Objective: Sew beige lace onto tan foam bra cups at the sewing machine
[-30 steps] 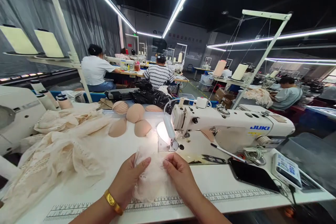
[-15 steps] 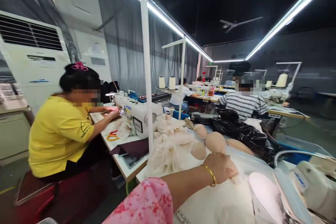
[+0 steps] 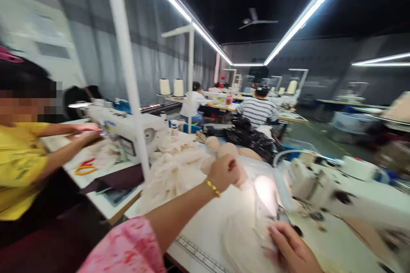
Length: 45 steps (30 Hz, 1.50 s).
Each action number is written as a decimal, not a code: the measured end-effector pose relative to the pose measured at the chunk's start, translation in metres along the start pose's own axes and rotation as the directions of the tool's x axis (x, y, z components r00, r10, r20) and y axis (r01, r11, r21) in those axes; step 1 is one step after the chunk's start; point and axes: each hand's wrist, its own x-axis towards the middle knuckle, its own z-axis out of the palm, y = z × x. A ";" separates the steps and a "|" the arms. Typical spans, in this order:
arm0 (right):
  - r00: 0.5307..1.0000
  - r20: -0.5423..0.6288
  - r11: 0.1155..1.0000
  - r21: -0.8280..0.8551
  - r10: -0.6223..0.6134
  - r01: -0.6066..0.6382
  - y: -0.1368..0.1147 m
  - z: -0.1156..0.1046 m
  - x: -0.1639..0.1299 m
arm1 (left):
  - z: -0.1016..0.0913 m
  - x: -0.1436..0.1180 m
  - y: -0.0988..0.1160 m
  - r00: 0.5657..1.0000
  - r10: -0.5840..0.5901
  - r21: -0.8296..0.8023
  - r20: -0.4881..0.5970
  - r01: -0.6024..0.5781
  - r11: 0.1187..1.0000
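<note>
Left hand (image 3: 224,172) closed on a beige bra cup (image 3: 241,175) beside heaped lace (image 3: 173,170); right hand (image 3: 291,251) flat (blurred) pressing pale fabric (image 3: 246,239) on the desk (image 3: 208,226), sewing machine (image 3: 323,192) just beyond.

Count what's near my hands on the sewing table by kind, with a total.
Sewing machines: 2, mine and the neighbour's
Thread cones on the stand: 2
Scissors: 1
Black bags: 1
Total: 6

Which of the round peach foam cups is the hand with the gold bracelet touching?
The left hand touches the nearest peach foam cup, partly hidden behind its fingers. The other cups lie farther back, untouched.
</note>
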 end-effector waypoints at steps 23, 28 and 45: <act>0.971 0.114 0.910 -0.341 -0.209 0.236 -0.061 0.000 -0.037 | 0.003 -0.048 0.027 0.832 0.162 -0.181 0.530 -0.076 0.981; 0.814 0.316 0.589 -0.569 -0.488 0.574 -0.070 -0.012 -0.051 | 0.005 -0.041 0.035 0.570 0.176 -0.064 0.803 -0.212 0.975; 0.561 0.627 -0.087 -0.705 -0.541 0.704 -0.003 -0.054 0.033 | 0.048 -0.035 -0.005 0.510 0.586 0.179 0.629 -0.829 0.530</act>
